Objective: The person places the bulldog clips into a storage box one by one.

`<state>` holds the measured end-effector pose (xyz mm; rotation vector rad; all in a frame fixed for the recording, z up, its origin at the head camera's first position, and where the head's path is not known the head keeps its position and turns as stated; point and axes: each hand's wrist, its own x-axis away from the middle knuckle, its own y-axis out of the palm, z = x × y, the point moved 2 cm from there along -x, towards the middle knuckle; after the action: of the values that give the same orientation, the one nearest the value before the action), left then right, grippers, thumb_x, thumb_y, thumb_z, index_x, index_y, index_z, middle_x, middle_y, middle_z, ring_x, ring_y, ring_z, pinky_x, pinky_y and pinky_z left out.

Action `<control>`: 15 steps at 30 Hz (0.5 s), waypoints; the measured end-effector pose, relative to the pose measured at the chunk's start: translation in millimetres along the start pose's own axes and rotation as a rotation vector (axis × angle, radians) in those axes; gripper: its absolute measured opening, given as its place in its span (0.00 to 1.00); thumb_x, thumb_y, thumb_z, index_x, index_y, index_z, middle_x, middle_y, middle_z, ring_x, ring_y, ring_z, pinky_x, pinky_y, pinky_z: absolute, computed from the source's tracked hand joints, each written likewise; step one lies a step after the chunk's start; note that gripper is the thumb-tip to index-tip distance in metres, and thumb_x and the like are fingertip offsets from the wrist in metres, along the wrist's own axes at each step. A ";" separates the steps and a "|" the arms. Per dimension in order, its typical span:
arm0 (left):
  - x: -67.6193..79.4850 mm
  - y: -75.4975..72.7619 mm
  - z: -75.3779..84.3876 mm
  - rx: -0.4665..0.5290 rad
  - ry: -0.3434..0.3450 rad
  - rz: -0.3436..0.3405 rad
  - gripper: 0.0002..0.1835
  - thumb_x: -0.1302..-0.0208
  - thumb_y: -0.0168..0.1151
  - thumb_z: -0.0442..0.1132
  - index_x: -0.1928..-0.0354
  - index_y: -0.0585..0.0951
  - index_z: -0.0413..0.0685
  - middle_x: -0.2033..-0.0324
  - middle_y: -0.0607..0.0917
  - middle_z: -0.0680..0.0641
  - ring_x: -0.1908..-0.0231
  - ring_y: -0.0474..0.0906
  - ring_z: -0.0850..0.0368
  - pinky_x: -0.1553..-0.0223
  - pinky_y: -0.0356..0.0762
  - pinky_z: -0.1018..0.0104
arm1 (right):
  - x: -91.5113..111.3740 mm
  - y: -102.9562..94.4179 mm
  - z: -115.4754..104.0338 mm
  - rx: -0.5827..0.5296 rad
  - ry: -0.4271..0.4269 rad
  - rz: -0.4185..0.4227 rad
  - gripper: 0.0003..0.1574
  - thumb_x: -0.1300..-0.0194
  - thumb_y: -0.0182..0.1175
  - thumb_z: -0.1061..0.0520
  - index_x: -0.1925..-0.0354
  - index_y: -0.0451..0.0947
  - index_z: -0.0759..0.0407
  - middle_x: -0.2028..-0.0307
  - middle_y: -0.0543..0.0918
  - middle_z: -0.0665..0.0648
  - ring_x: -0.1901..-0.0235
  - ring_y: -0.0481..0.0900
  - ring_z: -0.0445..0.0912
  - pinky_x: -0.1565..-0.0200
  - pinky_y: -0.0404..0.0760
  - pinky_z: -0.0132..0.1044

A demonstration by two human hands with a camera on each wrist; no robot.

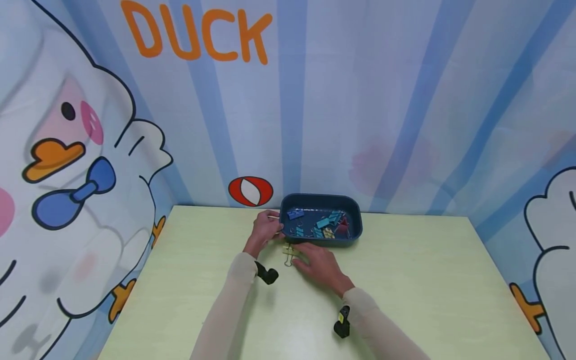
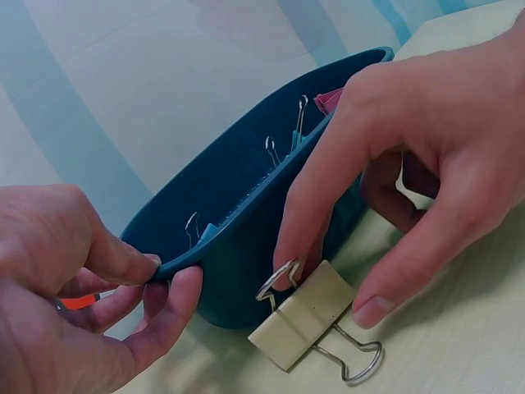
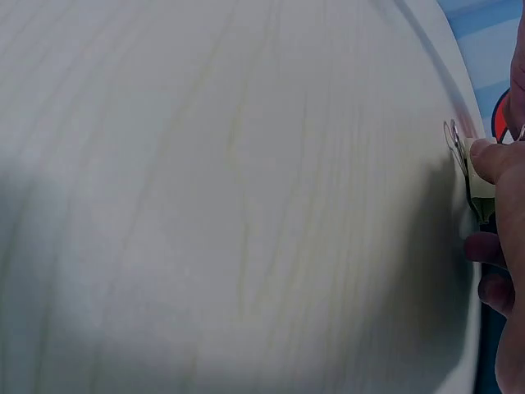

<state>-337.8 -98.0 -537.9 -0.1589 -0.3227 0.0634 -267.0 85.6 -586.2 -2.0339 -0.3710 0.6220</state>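
A dark blue plastic basket (image 1: 333, 242) stands near the table's back edge. My left hand (image 1: 264, 227) pinches its left end rim between thumb and fingers. Just in front of the basket is a large pale yellow binder clip (image 2: 299, 316) with silver wire handles. My right hand (image 1: 320, 265) holds this clip between thumb and index finger, the index finger partly hidden behind it. In the right wrist view the thumb (image 3: 490, 160) overlaps the clip's body. Inside the basket lie several binder clips: a blue one (image 1: 295, 214), teal ones (image 1: 323, 222), red (image 1: 343, 228) and patterned yellow (image 1: 329, 233).
The pale wooden table (image 1: 427, 280) reaches back to a printed duck curtain (image 1: 333, 100) close behind the basket. Curtain panels also stand along the left and right sides. A black wrist camera (image 1: 268, 275) sits on the left wrist, another (image 1: 342, 322) on the right.
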 end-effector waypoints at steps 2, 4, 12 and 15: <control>0.2 -0.6 0.4 0.007 0.000 -0.003 0.19 0.32 0.59 0.24 0.40 0.77 0.35 0.53 0.84 0.36 0.61 0.85 0.46 0.68 0.87 0.66 | -1.6 2.1 -1.0 0.003 0.010 0.009 0.26 0.29 0.67 0.47 0.36 0.82 0.52 0.43 0.86 0.55 0.46 0.85 0.51 0.48 0.85 0.51; 0.3 -0.7 1.0 0.012 0.001 -0.006 0.19 0.33 0.59 0.24 0.40 0.77 0.35 0.53 0.84 0.36 0.61 0.85 0.46 0.69 0.87 0.66 | -3.2 4.6 -1.5 0.012 0.021 0.020 0.25 0.29 0.67 0.48 0.37 0.82 0.52 0.43 0.86 0.54 0.47 0.85 0.52 0.49 0.86 0.52; -0.5 0.3 0.5 0.006 -0.011 -0.007 0.19 0.33 0.60 0.24 0.40 0.76 0.35 0.53 0.83 0.36 0.62 0.85 0.47 0.66 0.88 0.63 | -4.8 13.2 -1.2 0.039 0.050 0.038 0.20 0.28 0.67 0.50 0.41 0.83 0.53 0.45 0.86 0.53 0.49 0.86 0.51 0.52 0.87 0.50; -0.5 0.1 0.0 0.012 -0.013 -0.010 0.19 0.32 0.60 0.24 0.40 0.77 0.35 0.52 0.83 0.36 0.60 0.85 0.46 0.66 0.88 0.63 | -2.5 13.6 -2.3 0.020 0.031 0.038 0.18 0.29 0.67 0.51 0.43 0.84 0.53 0.46 0.87 0.53 0.50 0.87 0.51 0.53 0.87 0.49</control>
<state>-338.3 -97.9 -538.1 -0.1454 -0.3363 0.0570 -267.6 75.9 -596.3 -2.0329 -0.3073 0.6145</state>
